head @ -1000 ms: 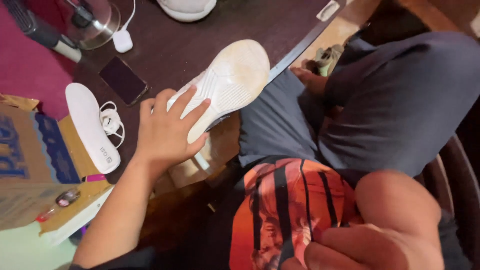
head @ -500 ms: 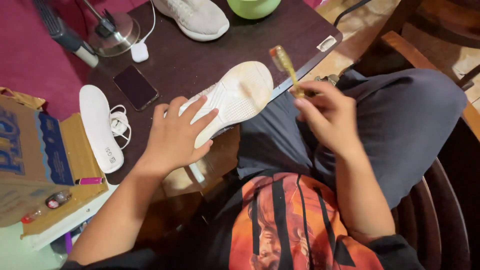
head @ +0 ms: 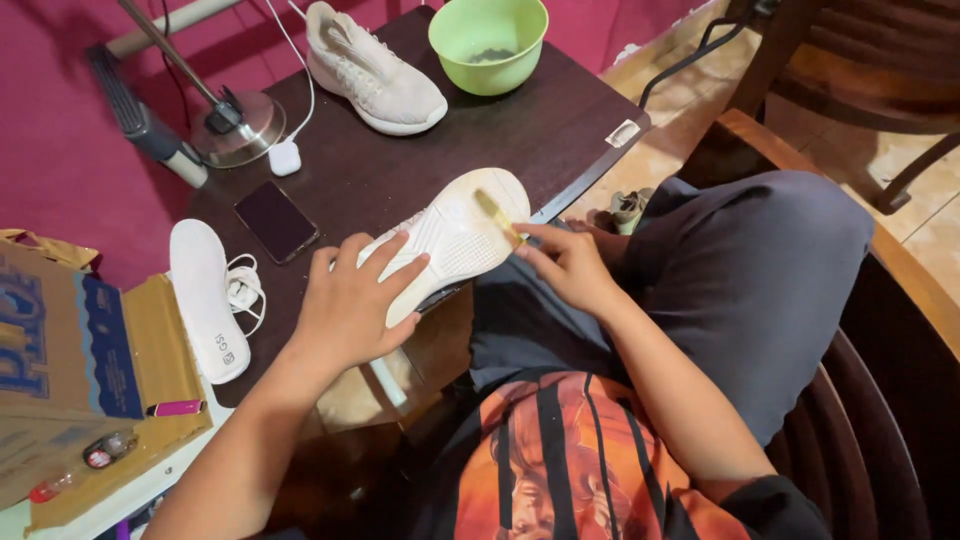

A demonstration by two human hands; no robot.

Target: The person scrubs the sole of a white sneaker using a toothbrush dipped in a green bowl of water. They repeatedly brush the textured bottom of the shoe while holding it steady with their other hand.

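A white sneaker (head: 462, 232) lies sole-up at the near edge of a dark wooden table (head: 520, 140). My left hand (head: 352, 300) presses flat on its heel end and holds it in place. My right hand (head: 572, 266) grips a small yellowish brush (head: 497, 217), whose head rests on the front part of the sole. The matching white sneaker (head: 375, 72) stands upright at the table's far side.
A green bowl (head: 489, 42) sits at the far edge. A white insole (head: 207, 297), a dark phone (head: 276, 220), white cables, a small white case (head: 285, 158) and a lamp base (head: 238, 128) lie to the left. A cardboard box (head: 70, 350) is at far left, a wooden chair (head: 850, 70) at right.
My right hand came up from my lap, took the brush over the shoe and has now lowered it onto the sole. My left hand stayed on the sneaker.
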